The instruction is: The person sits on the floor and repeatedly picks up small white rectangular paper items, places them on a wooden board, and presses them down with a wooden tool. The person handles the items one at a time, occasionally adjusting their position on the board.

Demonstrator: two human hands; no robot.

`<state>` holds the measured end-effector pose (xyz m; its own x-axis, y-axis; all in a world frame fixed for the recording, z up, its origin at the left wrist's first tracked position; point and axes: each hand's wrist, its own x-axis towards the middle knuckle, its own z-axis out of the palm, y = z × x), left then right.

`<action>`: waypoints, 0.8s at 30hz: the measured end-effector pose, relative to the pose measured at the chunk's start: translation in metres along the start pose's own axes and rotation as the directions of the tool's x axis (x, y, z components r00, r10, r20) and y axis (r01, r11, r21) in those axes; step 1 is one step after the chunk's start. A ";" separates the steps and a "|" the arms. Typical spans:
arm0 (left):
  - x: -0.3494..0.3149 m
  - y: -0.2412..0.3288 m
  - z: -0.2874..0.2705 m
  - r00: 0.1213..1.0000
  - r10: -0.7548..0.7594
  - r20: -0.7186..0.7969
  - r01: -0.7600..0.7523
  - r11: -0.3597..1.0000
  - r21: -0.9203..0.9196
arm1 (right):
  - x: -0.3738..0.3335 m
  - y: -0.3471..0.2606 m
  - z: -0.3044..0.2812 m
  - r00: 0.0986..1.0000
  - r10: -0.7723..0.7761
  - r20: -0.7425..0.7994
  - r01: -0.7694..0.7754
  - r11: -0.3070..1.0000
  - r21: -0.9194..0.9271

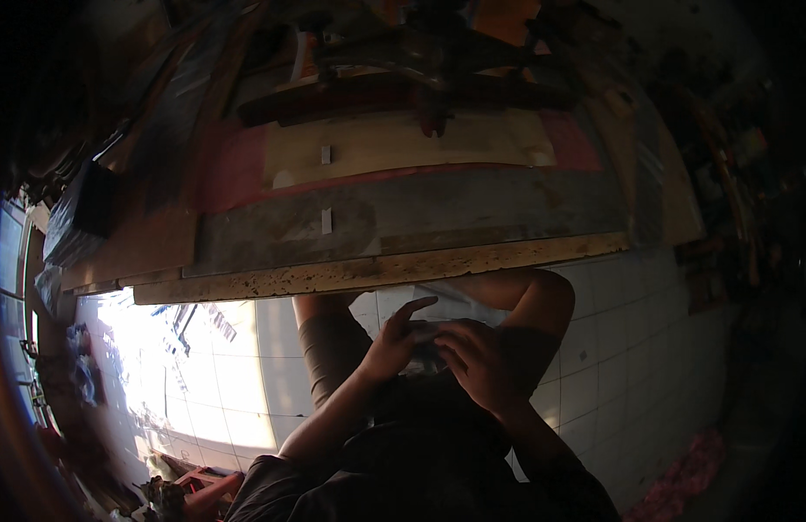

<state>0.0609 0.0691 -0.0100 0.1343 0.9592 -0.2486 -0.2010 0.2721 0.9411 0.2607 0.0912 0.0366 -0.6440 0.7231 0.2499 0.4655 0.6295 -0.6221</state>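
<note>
Over my lap, just below the front edge of the workbench (385,269), my two hands come close together. My left hand (392,341) has its index finger stretched toward the right, with the other fingers curled. Facing it, my right hand (474,358) is bent inward, fingers curled. Between the fingertips shows a small greyish, slightly shiny thing (427,330), dim and partly covered. Its kind cannot be made out. On the bench beyond my hands lie two small pale strips, one on the grey surface (326,221) and one on a yellowish sheet (326,155).
A dark metal frame (429,74) stands across the back of the bench. Pink material (233,161) borders the yellowish sheet. A plastic-wrapped dark block (85,213) sits at the left. Below are sunlit floor tiles (233,374), a red stool-like object (211,494) and pink cloth (681,478).
</note>
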 end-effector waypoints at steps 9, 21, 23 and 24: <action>-0.003 -0.021 -0.005 0.996 0.053 0.066 -0.053 0.999 0.006 | 0.006 -0.002 -0.002 0.991 0.111 0.081 -0.107 0.993 -0.053; -0.008 -0.025 0.003 1.000 0.019 -0.016 -0.018 0.999 0.044 | -0.001 -0.010 0.003 0.981 0.147 0.127 -0.121 0.974 -0.189; -0.009 -0.024 0.002 1.000 0.014 -0.014 -0.013 0.999 0.038 | -0.002 -0.006 0.007 0.989 0.111 0.099 -0.088 0.974 -0.209; -0.009 -0.027 0.001 1.000 0.011 -0.003 -0.011 0.999 0.042 | -0.003 -0.004 0.008 0.986 0.126 0.111 -0.103 0.975 -0.197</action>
<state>0.0662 0.0533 -0.0332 0.1287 0.9625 -0.2390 -0.1610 0.2581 0.9526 0.2559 0.0844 0.0329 -0.6434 0.7607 0.0856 0.6396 0.5956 -0.4859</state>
